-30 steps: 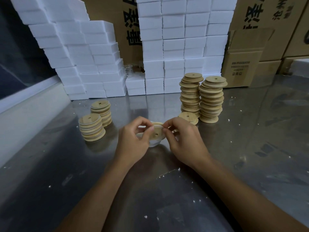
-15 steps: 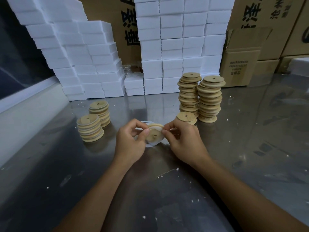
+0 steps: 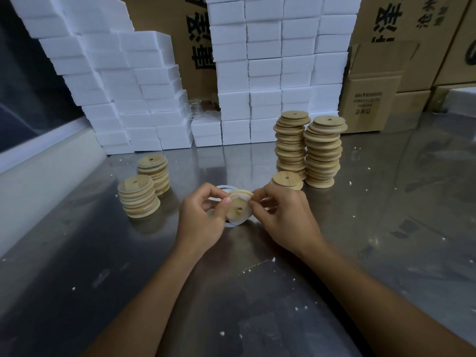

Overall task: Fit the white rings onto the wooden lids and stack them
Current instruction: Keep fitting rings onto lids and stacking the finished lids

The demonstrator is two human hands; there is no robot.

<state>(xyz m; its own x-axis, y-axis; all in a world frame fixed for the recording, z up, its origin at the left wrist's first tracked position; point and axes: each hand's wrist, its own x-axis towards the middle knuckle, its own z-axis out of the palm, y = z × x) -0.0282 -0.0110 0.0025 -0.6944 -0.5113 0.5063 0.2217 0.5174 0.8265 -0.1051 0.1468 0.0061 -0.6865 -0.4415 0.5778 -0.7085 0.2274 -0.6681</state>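
Head view, reading left to right with the held wooden lid (image 3: 239,208) as landmark. Far left of the lid, two short stacks of ringed lids (image 3: 139,199) stand on the steel surface (image 3: 386,228), the nearer stack just in front of the farther stack (image 3: 154,173). Behind them, white foam blocks (image 3: 123,99) are piled against cardboard cartons (image 3: 371,99). Left hand (image 3: 199,222) grips the lid's left edge, thumb on its face and fingers (image 3: 206,191) curled behind. The lid is tilted toward the camera, just above the surface, its centre hole visible. A white ring (image 3: 235,223) lies partly around the lid's lower rim; a further loop of white ring shows behind its upper left edge. Whether that is the same ring cannot be told. Right hand (image 3: 286,217) pinches the lid's upper right edge, fingers curled. Just behind the right hand, a single bare lid (image 3: 286,179) lies on the surface. Beyond it to the right, two tall stacks of bare lids (image 3: 323,150) stand side by side.
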